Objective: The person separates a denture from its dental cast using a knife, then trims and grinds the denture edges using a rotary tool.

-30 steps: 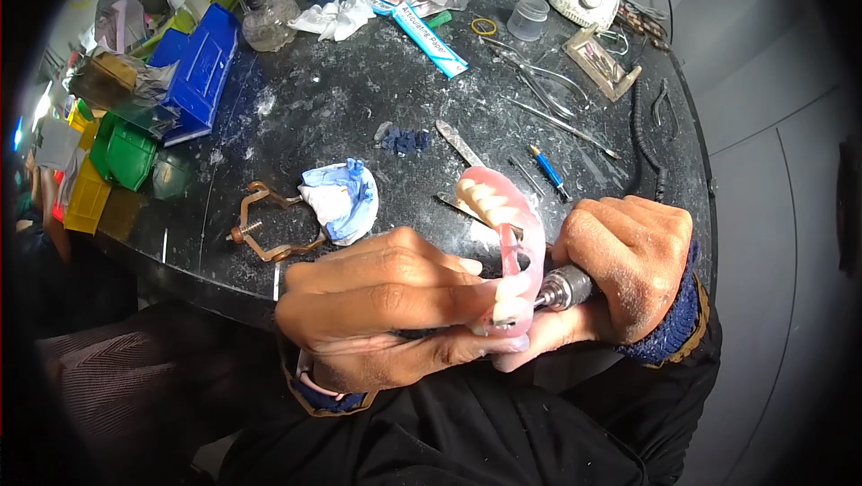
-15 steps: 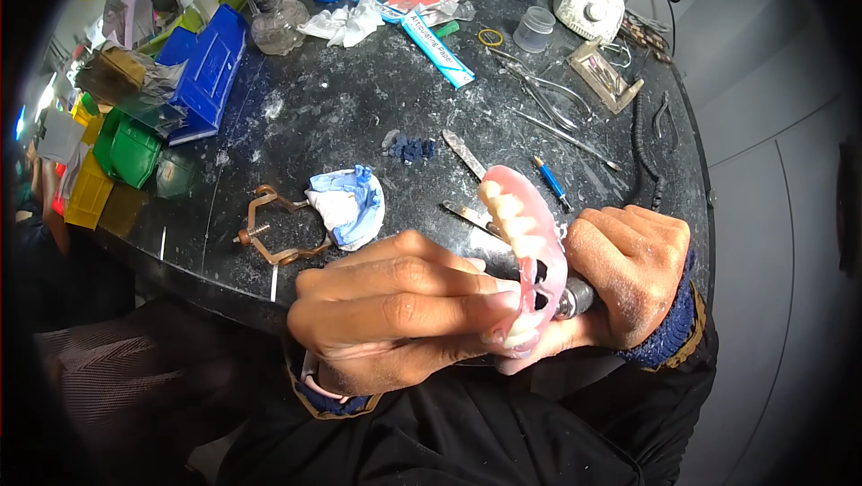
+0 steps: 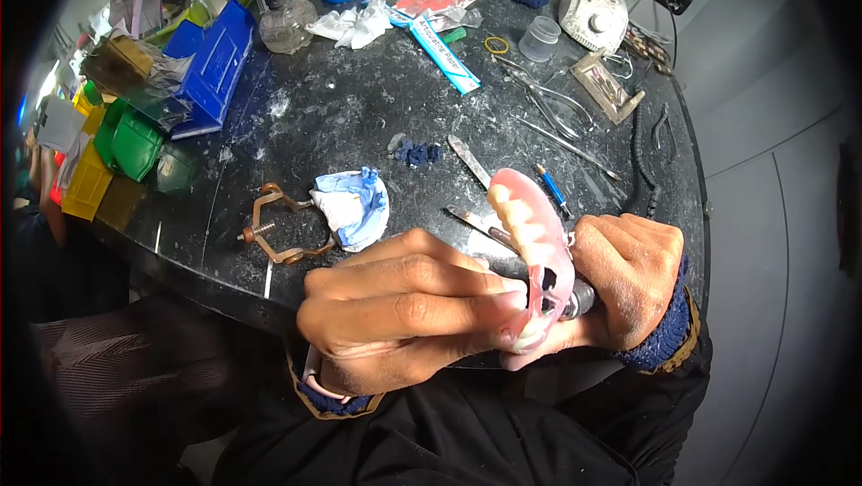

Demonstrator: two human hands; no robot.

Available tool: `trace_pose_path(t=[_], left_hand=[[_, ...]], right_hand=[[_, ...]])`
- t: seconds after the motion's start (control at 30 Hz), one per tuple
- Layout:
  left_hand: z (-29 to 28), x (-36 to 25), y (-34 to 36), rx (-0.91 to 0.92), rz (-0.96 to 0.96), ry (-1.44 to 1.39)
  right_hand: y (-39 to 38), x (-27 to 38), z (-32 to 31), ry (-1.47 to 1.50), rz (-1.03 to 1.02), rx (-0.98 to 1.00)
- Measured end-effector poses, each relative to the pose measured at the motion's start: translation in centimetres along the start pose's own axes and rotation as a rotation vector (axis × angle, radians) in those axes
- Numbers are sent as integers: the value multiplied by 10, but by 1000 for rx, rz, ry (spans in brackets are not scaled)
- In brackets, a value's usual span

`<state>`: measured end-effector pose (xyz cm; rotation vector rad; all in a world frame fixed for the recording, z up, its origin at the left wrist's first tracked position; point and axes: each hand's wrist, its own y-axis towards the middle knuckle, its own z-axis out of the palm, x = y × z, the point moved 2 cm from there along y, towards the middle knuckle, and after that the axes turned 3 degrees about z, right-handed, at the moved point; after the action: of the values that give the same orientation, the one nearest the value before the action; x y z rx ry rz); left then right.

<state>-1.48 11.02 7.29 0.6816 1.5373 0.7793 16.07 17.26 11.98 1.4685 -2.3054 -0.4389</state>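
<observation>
A pink denture (image 3: 558, 257) with cream teeth is held up over the table's near edge, its far end pointing up and away. My left hand (image 3: 409, 306) pinches its near end between thumb and fingers; two dark gaps show in the pink base there. On the denture's right side, my right hand (image 3: 628, 275) is closed around a metal rotary handpiece (image 3: 582, 297). Only the handpiece's rounded dark-and-silver part shows; its tip is hidden behind the denture. My right thumb lies beneath the denture's near end.
A blue-and-white dental cast (image 3: 352, 207) lies beside a brass articulator frame (image 3: 260, 225). Past the denture are a knife (image 3: 467, 159), a blue pencil (image 3: 553, 188) and pliers (image 3: 543, 95). A coiled black cord (image 3: 643, 149) runs along the right. Blue bins (image 3: 215, 73) stand at left.
The denture has tilted slightly in my hands, so its near teeth show less. The table and its items sit a little further right in view.
</observation>
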Motion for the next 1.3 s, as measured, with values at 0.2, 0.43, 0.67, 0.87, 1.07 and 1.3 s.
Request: trace_pose_path(t=[0.2, 0.43, 0.67, 0.87, 1.07, 1.3], left_hand=[[0, -2, -1, 20, -39, 45], [2, -3, -3, -38, -135, 12], [2, -2, -2, -11, -142, -12], [4, 0, -4, -18, -177, -47], [4, -2, -2, -11, -169, -55], [4, -1, -2, -1, -163, -62]], right_hand=[[-3, 0, 0, -16, 33, 48], [-2, -4, -1, 74, 99, 12], [-6, -5, 4, 57, 96, 25], [-5, -6, 3, 96, 112, 44], [-5, -5, 4, 115, 102, 19], [-7, -5, 4, 103, 105, 26]])
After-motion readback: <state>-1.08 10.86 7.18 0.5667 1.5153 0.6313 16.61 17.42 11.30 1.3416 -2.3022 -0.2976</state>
